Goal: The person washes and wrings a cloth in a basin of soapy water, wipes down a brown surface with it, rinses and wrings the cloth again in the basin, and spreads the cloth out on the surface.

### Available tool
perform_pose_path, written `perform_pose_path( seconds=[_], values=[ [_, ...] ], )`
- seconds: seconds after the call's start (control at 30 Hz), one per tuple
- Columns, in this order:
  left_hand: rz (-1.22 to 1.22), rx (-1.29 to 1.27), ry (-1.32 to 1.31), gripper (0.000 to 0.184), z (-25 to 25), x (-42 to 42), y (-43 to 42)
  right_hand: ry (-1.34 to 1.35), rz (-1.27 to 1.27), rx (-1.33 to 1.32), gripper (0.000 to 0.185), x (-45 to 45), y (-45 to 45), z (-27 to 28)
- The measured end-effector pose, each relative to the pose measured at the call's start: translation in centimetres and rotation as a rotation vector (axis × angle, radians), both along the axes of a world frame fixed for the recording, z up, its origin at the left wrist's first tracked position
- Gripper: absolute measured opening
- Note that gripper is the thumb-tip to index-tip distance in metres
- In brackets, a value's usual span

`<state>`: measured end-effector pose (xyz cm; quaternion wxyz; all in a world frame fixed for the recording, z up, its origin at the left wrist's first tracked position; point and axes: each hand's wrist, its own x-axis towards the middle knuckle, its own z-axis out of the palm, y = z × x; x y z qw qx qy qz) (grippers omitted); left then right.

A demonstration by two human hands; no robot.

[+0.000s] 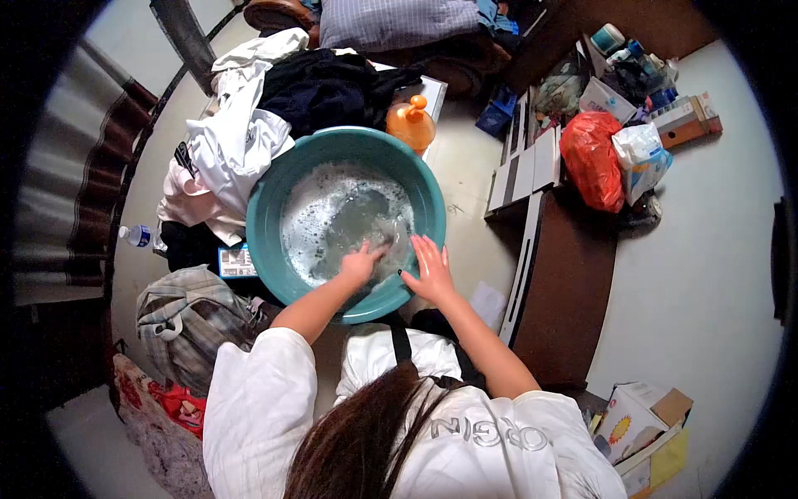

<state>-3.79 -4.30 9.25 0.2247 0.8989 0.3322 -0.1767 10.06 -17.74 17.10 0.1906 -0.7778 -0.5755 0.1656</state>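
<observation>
A large green plastic basin stands in front of me, holding cloudy, sudsy water with white foam around its edges. My left hand dips into the water near the basin's front side, its visible fingers stretched out and partly under the surface. My right hand rests on the basin's right rim with fingers spread and nothing in them. Just beyond the rim is an orange bottle with an orange top. White clothes and black clothes are heaped behind the basin.
A plaid bag lies at the left, near a plastic bottle. To the right runs a dark brown cabinet, with a red plastic bag and a white packet at its far end. A cardboard box sits at the lower right.
</observation>
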Motion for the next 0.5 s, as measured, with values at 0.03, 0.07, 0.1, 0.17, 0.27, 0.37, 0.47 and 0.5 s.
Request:
perform_pose_path(
  seconds=[0.03, 0.07, 0.1, 0.17, 0.27, 0.37, 0.47, 0.5],
  values=[
    [0.014, -0.065, 0.001, 0.048, 0.1, -0.2, 0.6, 0.013, -0.011, 0.013, 0.077, 0.1, 0.0, 0.0],
    [0.112, -0.063, -0.025, 0.045, -2.6, -0.2, 0.9, 0.009, -0.009, 0.026, 0.077, 0.3, 0.0, -0.1],
    [0.162, -0.061, -0.014, 0.044, -2.4, 0.2, 0.5, 0.009, -0.007, 0.035, 0.077, 0.2, -0.1, 0.0],
    [0.274, -0.061, 0.011, 0.043, -2.1, 1.0, -0.8, 0.015, -0.004, 0.031, 0.076, 0.0, -0.5, 0.1],
    [0.264, -0.109, -0.062, 0.048, -2.1, 0.4, 0.1, 0.027, -0.008, 0.017, 0.075, -0.1, -0.3, 0.5],
    [0.277, -0.105, -0.012, 0.053, -0.7, 0.8, -0.3, 0.025, -0.017, 0.011, 0.075, -0.2, -0.5, 0.5],
    [0.154, -0.074, -0.021, 0.047, -0.6, 0.2, -1.3, 0.005, -0.018, 0.022, 0.074, -0.7, -0.3, 0.0],
    [0.206, -0.047, -0.032, 0.046, -1.0, -0.1, -0.8, 0.004, -0.021, 0.025, 0.074, -0.7, -0.3, 0.0]
  ],
)
